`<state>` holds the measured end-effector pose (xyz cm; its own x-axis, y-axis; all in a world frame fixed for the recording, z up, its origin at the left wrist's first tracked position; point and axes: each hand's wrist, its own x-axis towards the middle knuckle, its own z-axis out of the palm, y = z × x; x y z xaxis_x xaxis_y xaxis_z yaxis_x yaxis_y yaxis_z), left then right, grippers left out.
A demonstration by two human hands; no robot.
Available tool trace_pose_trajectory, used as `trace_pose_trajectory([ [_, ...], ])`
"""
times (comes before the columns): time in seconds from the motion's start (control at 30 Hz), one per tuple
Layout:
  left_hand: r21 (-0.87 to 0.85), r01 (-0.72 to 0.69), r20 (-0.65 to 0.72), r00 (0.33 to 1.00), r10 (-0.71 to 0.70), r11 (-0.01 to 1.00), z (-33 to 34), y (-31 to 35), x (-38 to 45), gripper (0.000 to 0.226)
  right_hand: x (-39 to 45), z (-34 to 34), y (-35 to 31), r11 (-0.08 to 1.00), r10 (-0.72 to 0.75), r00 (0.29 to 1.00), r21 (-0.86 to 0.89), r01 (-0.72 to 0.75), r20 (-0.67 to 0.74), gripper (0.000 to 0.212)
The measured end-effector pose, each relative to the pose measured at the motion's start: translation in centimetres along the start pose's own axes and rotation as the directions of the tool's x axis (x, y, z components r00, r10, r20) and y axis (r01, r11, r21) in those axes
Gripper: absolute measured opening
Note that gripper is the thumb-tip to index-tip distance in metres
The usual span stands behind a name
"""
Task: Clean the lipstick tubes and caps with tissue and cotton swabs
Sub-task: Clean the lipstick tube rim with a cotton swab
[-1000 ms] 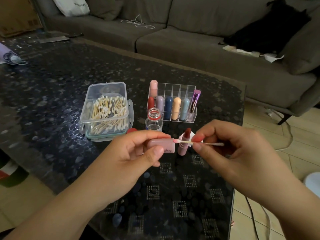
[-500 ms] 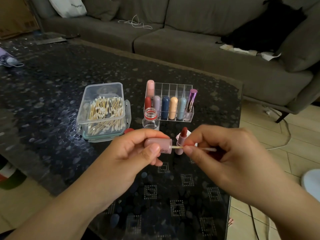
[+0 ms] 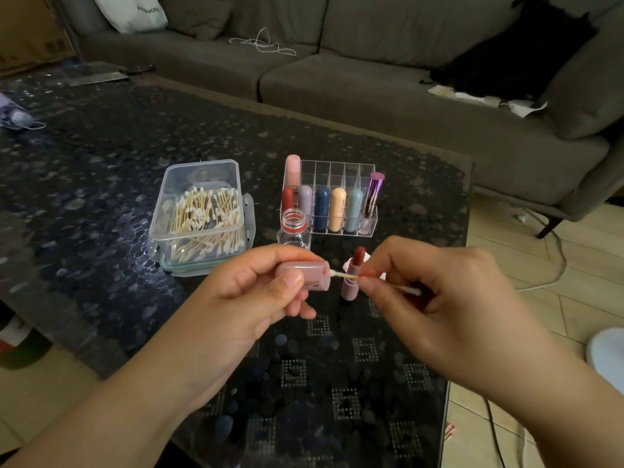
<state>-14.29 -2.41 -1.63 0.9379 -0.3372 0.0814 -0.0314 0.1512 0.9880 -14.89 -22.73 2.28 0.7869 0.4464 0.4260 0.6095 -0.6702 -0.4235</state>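
Swab (image 3: 344,274) tip now out of cap (image 3: 304,280)

Dim daylight; glare on glass table (image 3: 101,184); edges bowed.

On the table (image 3: 101,184), the swab box (image 3: 199,214) is sitting left of the bottle (image 3: 293,228); the organizer (image 3: 337,204) is standing just behind, toward the right edge.

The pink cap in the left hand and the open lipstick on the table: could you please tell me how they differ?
The cap lies sideways in the left hand; the lipstick stands upright on the table, unheld. The cap is an empty shell with a swab at its mouth; the lipstick shows its dark red bullet. Both have matching dusty pink casing.
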Motion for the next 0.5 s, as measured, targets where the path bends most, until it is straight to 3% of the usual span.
trace_pose_trajectory([
  [0.13, 0.001, 0.008, 0.004, 1.000, -0.008, 1.000, 0.28, -0.13, 0.01, 0.032, -0.17, -0.04, -0.08, 0.996, -0.047, 0.997, 0.081, 0.042, 0.059, 0.007],
  [0.3, -0.027, 0.002, 0.001, 1.000, -0.002, 1.000, 0.29, -0.02, 0.10, 0.032, -0.07, -0.04, 0.05, 1.000, 0.006, 1.000, 0.020, -0.007, 0.026, 0.006],
  [0.4, -0.019, -0.001, -0.009, 1.000, 0.001, 1.000, 0.41, -0.01, 0.01, 0.032, -0.24, 0.03, 0.09, 0.990, 0.004, 0.997, 0.137, -0.015, 0.077, 0.008],
  [0.5, 0.024, 0.006, -0.006, 1.000, -0.006, 1.000, 0.50, 0.00, 0.06, 0.030, -0.17, 0.06, 0.11, 0.984, 0.062, 0.998, 0.164, -0.065, 0.021, 0.009],
])
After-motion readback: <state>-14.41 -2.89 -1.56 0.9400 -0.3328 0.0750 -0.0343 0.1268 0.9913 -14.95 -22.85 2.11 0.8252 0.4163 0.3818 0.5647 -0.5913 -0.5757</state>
